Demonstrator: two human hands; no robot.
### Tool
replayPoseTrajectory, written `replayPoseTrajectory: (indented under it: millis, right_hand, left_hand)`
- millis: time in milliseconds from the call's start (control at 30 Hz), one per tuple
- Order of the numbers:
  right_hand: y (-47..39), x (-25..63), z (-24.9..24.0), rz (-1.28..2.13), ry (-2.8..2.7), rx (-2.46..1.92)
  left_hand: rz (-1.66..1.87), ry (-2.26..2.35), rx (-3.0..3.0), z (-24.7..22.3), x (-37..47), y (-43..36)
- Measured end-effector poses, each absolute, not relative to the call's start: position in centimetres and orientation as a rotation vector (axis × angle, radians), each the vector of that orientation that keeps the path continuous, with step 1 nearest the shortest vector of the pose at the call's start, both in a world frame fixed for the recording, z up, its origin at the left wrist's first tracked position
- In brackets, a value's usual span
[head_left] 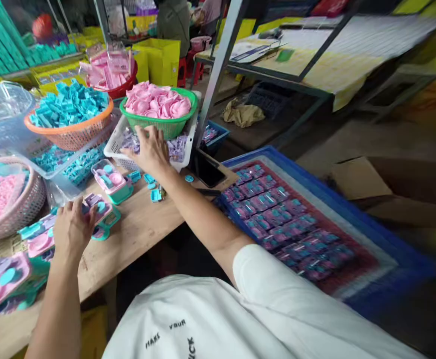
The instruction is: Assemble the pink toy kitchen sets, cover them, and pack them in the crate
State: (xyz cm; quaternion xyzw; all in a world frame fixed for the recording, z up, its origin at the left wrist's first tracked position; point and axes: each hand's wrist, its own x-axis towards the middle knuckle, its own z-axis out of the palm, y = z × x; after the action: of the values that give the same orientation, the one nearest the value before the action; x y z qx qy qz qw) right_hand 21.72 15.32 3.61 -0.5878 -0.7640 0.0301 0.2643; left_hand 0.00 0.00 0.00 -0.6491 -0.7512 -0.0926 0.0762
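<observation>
While the right grip hangs over the white basket, thumb and fingers spread with nothing visible between them, purple pieces lie just beside it and the green basket stands beyond. Touching the left grip, a pink-and-teal toy sits to its right on the surface; whether those bent fingers pinch it, I cannot tell. The toy looks light, stiff and rather slick, so opposite sides of its body seem the safest hold. The small purple pieces probably suit a fingertip pinch by their edges.
</observation>
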Motion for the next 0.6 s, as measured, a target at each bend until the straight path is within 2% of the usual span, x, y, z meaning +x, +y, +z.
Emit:
replayPoseTrajectory:
  millis: [133, 233, 333, 467, 600]
  right_hand:
    - [17.6, 21.7, 2.8, 0.146, -2.198, -1.686]
    - [18.2, 22.1, 2.8, 0.126, -2.221, -1.669]
    - [17.6, 23.5, 3.2, 0.087, -2.166, -1.557]
    - [13.8, 26.4, 2.0, 0.103, -2.092, -1.237]
    - [7.5, 28.1, -2.6, 0.188, -2.104, -1.080]
  left_hand:
    - [-0.427, -2.538, -1.892, 0.3, 2.1, -1.3]
    - [-0.794, -2.592, -1.977, -0.5, 2.2, -2.9]
    - [-1.135, -2.460, -2.148, -2.0, 1.2, -4.5]
    - [-1.296, -2.344, -2.434, -4.0, -0.5, -5.0]
    - [-1.379, -2.339, -2.631, -5.1, -1.4, -4.2]
